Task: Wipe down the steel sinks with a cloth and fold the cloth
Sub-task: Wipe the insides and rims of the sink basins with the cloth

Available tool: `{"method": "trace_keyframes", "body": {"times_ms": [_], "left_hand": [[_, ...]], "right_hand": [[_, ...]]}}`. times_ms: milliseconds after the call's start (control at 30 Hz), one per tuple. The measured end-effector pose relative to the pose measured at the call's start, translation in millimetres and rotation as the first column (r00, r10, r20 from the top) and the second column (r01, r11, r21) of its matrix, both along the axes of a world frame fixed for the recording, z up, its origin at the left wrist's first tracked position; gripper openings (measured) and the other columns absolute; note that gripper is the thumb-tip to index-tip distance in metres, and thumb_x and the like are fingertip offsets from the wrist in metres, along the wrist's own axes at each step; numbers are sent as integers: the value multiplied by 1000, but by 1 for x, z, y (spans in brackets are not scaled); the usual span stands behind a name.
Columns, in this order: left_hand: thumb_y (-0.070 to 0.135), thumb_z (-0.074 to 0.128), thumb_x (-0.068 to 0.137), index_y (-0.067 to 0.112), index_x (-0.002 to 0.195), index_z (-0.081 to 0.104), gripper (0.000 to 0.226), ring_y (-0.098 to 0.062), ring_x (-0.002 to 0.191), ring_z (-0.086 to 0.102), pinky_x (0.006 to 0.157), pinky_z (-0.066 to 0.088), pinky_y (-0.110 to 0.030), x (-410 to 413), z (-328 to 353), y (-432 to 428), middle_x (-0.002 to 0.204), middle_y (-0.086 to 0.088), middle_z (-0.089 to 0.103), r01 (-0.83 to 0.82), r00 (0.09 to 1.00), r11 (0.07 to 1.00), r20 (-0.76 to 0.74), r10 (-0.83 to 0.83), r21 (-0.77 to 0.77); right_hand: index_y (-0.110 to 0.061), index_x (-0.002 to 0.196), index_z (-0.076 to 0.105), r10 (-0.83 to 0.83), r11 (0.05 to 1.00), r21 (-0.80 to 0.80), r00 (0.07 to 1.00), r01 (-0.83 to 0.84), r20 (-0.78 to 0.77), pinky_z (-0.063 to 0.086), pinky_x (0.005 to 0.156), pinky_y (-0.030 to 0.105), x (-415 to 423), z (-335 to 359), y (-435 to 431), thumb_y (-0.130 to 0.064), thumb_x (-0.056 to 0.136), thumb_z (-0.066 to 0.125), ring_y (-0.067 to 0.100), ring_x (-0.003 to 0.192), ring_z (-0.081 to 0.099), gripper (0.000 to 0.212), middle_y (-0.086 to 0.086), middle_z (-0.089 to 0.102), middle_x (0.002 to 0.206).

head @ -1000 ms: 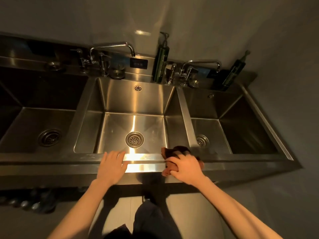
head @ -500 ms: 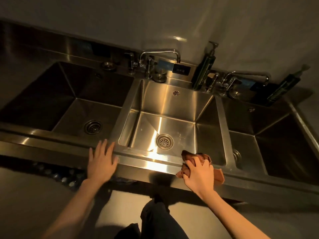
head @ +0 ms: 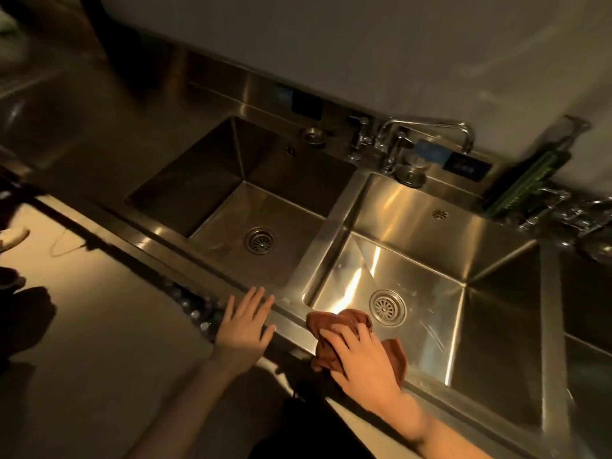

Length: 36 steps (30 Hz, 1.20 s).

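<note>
Single head view, tilted, looking down close on steel sinks (head: 334, 223); hands at bottom edge.

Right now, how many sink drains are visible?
2. The left drain sits in the floor of the left basin; the middle drain in the middle basin, just beyond the cloth. The right basin is cut off by the frame, so a third may be hidden.
</note>
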State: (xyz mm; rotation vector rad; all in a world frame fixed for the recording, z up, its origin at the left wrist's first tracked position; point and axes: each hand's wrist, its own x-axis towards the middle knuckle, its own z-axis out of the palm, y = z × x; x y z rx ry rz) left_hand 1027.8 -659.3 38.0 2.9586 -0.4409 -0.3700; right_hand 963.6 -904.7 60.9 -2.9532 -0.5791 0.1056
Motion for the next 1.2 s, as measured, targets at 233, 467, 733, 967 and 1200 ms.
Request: {"method": "trace_keyframes", "body": {"times_ms": [233, 467, 733, 967, 1200], "left_hand": [[40, 33, 89, 13, 132, 53, 54, -23, 133, 35, 103, 35, -52, 17, 10, 39, 139, -9, 50, -188, 982, 981, 27, 189, -38], [38, 31, 90, 13, 136, 49, 54, -31, 130, 43, 102, 37, -57, 19, 8, 44, 141, -12, 47, -232, 973, 971, 6, 233, -51], [40, 41, 81, 22, 128, 55, 53, -20, 127, 38, 114, 16, -46, 27, -1, 55, 134, -2, 52, -208, 975, 957, 41, 220, -201], [27, 66, 80, 19, 128, 55, 51, -22, 133, 37, 113, 15, -51, 84, 13, 133, 137, -3, 49, -131, 963, 964, 202, 179, -230], [32, 55, 90, 18, 137, 46, 50, -19, 140, 25, 116, 5, -50, 132, 8, 219, 147, -4, 39, -143, 980, 980, 121, 160, -140]], "right_hand": [[-30, 125, 51, 149, 986, 94, 984, -140, -93, 49, 81, 36, 80, 1, 63, -42, 76, 65, 22, 106, 50, 52, -6, 54, 120], [-32, 121, 51, 231, 967, 129, 971, -221, -66, 55, 65, 35, 57, -17, 26, -51, 56, 70, 26, 96, 56, 70, -7, 64, 116], [-35, 119, 50, 164, 975, 152, 986, -163, 4, 51, 77, 30, 66, -18, 50, -51, 73, 50, 22, 98, 52, 49, -12, 65, 112], [-29, 111, 63, 2, 998, 56, 997, -7, 79, 54, 68, 37, 109, -10, 148, -50, 58, 79, 27, 90, 58, 59, -8, 66, 103], [-30, 114, 63, -92, 995, -47, 996, 93, 9, 54, 69, 33, 125, 1, 189, -51, 57, 79, 23, 93, 56, 63, -1, 60, 112]]}}
